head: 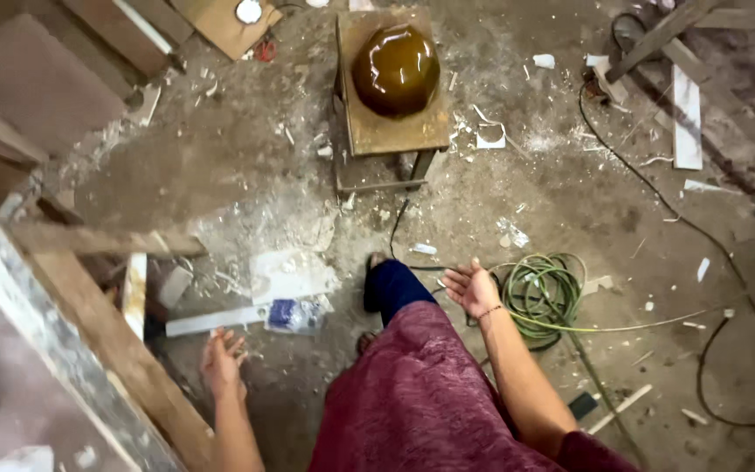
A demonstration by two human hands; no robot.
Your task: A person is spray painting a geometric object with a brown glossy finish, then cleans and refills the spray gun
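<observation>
I am looking down into a rough woodworking shop. Sawdust and offcuts litter the dirt floor (220,166), planks (688,114) lie about, and a coiled green hose (542,288) sits beside trailing cables (727,253).

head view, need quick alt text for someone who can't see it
Seen from above, a person in a maroon garment stands on a dusty workshop floor with both hands empty and open, left hand near a pale plank, right hand beside a green coiled hose. Ahead, a glossy brown dome sits on a small wooden stool.

A crumpled blue-and-clear plastic packet (297,314) lies on the floor near the left hand (222,363).
</observation>
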